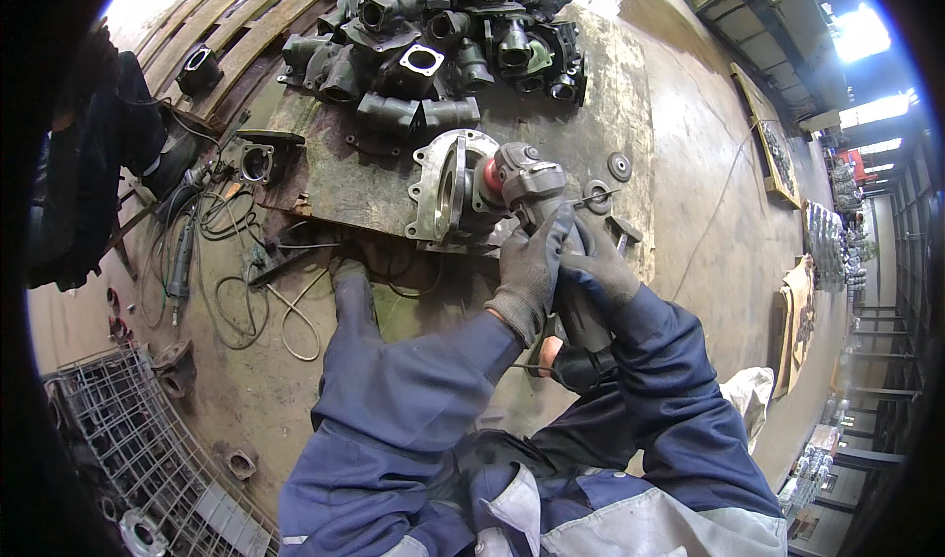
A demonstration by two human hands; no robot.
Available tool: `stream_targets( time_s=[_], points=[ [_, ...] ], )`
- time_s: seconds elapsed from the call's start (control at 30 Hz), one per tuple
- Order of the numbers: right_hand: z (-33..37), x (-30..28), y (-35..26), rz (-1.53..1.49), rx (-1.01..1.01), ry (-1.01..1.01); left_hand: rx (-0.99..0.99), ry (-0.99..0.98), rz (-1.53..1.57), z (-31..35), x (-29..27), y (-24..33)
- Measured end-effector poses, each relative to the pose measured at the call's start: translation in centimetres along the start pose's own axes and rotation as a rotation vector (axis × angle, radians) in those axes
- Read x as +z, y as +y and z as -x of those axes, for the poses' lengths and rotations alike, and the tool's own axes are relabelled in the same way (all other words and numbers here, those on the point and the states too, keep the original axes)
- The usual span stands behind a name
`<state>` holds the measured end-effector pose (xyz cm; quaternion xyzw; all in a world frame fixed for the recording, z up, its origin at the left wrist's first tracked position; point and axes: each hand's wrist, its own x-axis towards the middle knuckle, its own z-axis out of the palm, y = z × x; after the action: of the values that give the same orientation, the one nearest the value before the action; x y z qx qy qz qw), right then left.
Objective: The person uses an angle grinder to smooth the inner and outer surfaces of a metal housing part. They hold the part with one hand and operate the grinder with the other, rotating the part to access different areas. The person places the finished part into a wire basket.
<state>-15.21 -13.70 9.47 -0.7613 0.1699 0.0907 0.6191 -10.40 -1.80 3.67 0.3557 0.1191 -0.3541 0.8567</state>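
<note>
Both of my gloved hands are closed around an angle grinder (533, 175). My left hand (525, 274) wraps the front of its body just behind the gear head. Further back, my right hand (604, 274) grips the housing, and the rear of the tool points down toward my lap. The grinder's head, with a red part (491, 176) at its working side, is against or very close to a flanged metal casting (425, 191). That casting stands at the near edge of the worn workbench (354, 198); the exact contact point is hidden behind the head.
Dark castings (421, 60) are heaped at the bench's far side. A round disc (619, 166) and a small wrench-like tool (598, 196) lie right of the grinder. Cables and a slim tool (181, 262) lie at left, above a wire cage (148, 439). Another person's shoe (172, 166) shows far left.
</note>
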Motion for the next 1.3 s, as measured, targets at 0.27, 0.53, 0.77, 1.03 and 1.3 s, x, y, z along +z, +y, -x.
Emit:
stream_targets(
  time_s=[0.27,0.53,0.77,1.03,1.3],
  points=[
    [3.2,-0.4,4.4,0.017,0.101,0.169,-0.046,0.015,-0.202,2.9,0.8,-0.3],
    [7.2,1.1,4.3,0.049,0.075,0.062,-0.083,0.052,-0.202,5.6,0.0,-3.0],
    [5.8,2.2,1.3,0.027,0.023,-0.002,-0.085,0.146,-0.117,6.4,-0.3,-1.5],
    [6.2,0.9,2.3,0.071,0.040,0.008,-0.038,0.106,-0.084,6.8,1.2,-1.4],
    [3.6,-0.9,4.4,0.084,-0.040,0.089,-0.043,-0.019,-0.120,2.9,1.1,-0.9]
  ],
)
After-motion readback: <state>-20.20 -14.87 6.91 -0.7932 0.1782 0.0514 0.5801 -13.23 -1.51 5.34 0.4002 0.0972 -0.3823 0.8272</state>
